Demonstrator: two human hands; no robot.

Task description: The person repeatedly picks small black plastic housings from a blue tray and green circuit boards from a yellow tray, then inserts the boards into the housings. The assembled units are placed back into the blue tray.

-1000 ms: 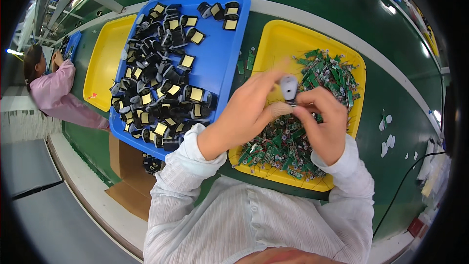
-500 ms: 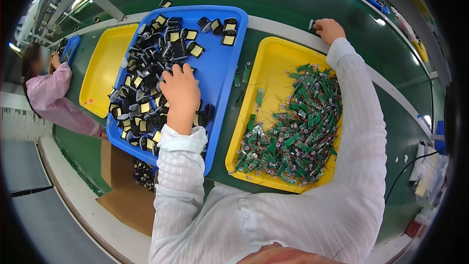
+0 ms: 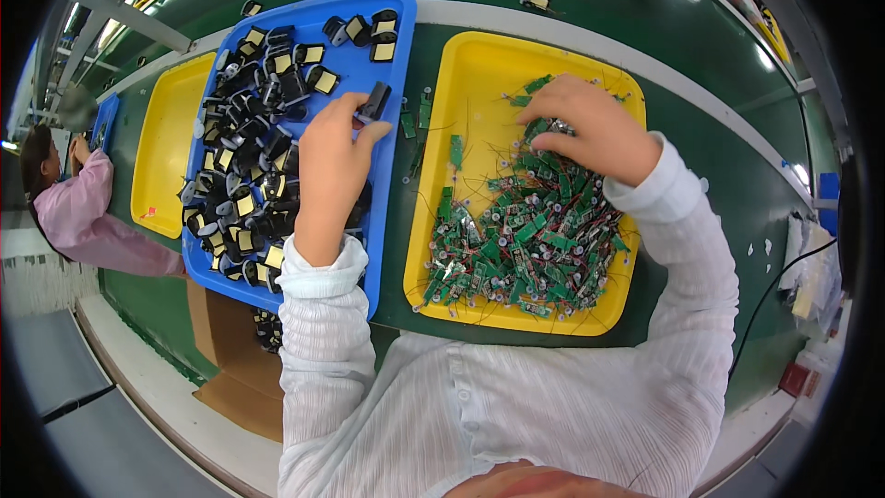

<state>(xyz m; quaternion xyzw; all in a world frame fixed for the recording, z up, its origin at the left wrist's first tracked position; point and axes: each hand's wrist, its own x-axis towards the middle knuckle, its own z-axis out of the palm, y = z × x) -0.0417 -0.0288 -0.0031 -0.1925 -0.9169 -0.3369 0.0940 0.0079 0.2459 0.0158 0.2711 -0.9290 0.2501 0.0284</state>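
Note:
My left hand (image 3: 334, 166) is raised over the right part of a blue tray (image 3: 398, 83), its thumb and fingers closed on a black plastic housing (image 3: 376, 100). Many similar black housings (image 3: 244, 138) with cream-coloured pads and grey round parts are heaped in that tray. To the right, a yellow tray (image 3: 449, 60) holds a pile of small green circuit boards (image 3: 525, 240) with thin wires. My right hand (image 3: 590, 127) hovers at the far part of this pile, thumb and fingers apart, with no board visibly gripped. Its fingertips are close to the boards; contact is unclear.
A single black housing (image 3: 535, 0) lies on the green surface beyond a pale rail (image 3: 479, 14). A few boards (image 3: 424, 111) lie between the trays. Another yellow tray (image 3: 147, 148) stands left. A co-worker in pink (image 3: 78, 203) sits farther left. A cardboard box (image 3: 235, 360) is below.
My right hand has come back from beyond the rail to the boards; a black housing now lies out there. My left hand has lifted a housing off the heap. The whole view has shifted somewhat.

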